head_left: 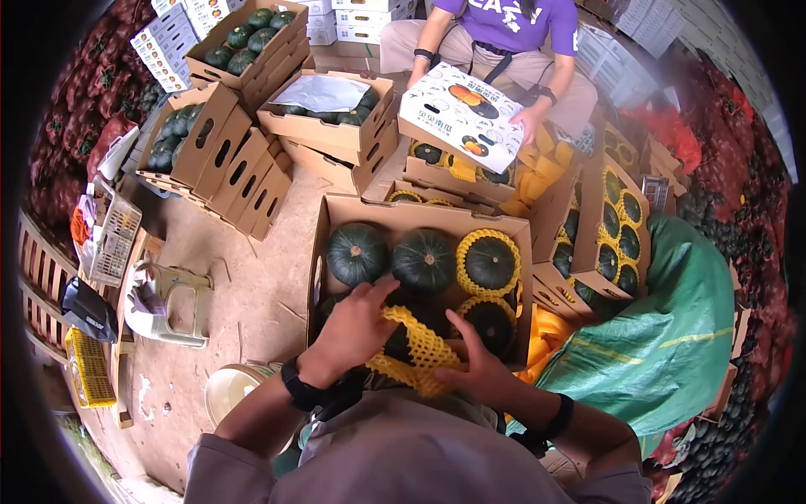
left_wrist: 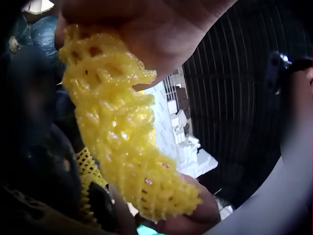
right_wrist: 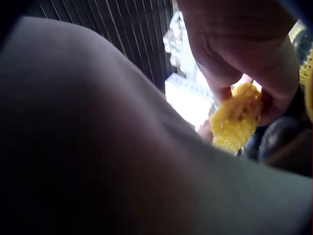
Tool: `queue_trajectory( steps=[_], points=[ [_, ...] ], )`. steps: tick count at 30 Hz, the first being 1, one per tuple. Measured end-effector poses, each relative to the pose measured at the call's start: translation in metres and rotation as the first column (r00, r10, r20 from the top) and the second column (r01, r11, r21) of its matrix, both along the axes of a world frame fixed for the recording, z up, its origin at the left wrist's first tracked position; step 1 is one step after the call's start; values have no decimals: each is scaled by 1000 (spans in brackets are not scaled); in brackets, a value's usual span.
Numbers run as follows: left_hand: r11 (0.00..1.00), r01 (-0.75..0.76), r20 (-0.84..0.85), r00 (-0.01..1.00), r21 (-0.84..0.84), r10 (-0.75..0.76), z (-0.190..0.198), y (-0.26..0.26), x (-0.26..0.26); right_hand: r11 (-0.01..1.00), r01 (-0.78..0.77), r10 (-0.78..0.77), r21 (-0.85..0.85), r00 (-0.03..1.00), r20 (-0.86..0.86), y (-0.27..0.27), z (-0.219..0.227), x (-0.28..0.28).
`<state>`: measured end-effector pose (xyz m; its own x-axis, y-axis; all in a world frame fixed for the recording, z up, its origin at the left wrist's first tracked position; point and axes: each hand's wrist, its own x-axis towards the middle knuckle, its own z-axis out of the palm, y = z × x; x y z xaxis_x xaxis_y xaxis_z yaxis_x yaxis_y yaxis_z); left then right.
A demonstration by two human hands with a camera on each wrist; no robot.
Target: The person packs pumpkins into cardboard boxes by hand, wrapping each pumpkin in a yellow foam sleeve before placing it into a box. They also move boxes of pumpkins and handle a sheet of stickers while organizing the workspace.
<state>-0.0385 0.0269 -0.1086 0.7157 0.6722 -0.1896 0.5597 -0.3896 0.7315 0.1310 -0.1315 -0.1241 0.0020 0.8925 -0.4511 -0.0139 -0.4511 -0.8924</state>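
A yellow foam net (head_left: 417,346) is stretched between both hands over the near side of an open cardboard box (head_left: 322,239). My left hand (head_left: 351,329) grips its upper left end; in the left wrist view the net (left_wrist: 117,122) hangs long and crumpled below that palm. My right hand (head_left: 485,367) pinches the other end, and the right wrist view shows the net (right_wrist: 237,117) between thumb and fingers. In the box are bare dark green pumpkins (head_left: 357,254) at left and middle, and netted pumpkins (head_left: 489,263) at right. The net and hands partly hide the near row.
Across from me a seated person in a purple shirt (head_left: 512,25) holds a white printed box (head_left: 463,116). Stacked pumpkin boxes (head_left: 227,160) stand at left, more with netted pumpkins (head_left: 620,227) at right. A green sack (head_left: 642,344) lies at right; a bucket (head_left: 235,391) and stool (head_left: 180,307) at left.
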Motion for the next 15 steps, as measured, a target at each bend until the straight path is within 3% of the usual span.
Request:
queue_trajectory(
  steps=[1, 2, 3, 5, 6, 8, 9, 10, 13, 14, 15],
  points=[
    [991, 99, -48, 994, 89, -95, -17, -6, 2, 994, -92, 97, -51, 991, 96, 2, -1, -4],
    [995, 96, -219, 972, 20, -89, -29, -11, 9, 967, -129, 96, -220, 983, -158, 5, 7, 1],
    [995, 84, -384, 918, -47, -96, -28, -15, 20, 964, -49, -43, -260, 940, -338, 10, 0, -1],
    [994, 92, -327, 939, -53, -105, -29, -4, 24, 930, 80, -302, -360, 722, -622, 23, -23, -3],
    [994, 93, -301, 948, -55, -105, -29, 2, 22, 910, 149, -352, -386, 770, -532, 26, -14, -10],
    [988, 26, -32, 999, -154, -31, -22, 6, 6, 971, 240, -229, 17, 942, -246, 15, -28, -19],
    [977, 5, 103, 994, -215, 18, -21, 3, 1, 951, 219, -209, 220, 976, -68, 12, -27, -22],
    [872, 110, 322, 945, -477, 57, -21, 0, 0, 903, 238, -263, 358, 965, 22, 12, -25, -26],
    [574, 289, 525, 797, -766, 299, -6, -3, 4, 892, 318, -322, 321, 946, -43, 19, -6, -7],
    [490, 323, 522, 779, -809, 348, -4, -3, 5, 821, 418, -418, 389, 904, -89, 22, -7, -10],
    [486, 332, 530, 768, -809, 358, -4, -3, 6, 826, 433, -440, 361, 896, -66, 22, -5, -8]
  ],
)
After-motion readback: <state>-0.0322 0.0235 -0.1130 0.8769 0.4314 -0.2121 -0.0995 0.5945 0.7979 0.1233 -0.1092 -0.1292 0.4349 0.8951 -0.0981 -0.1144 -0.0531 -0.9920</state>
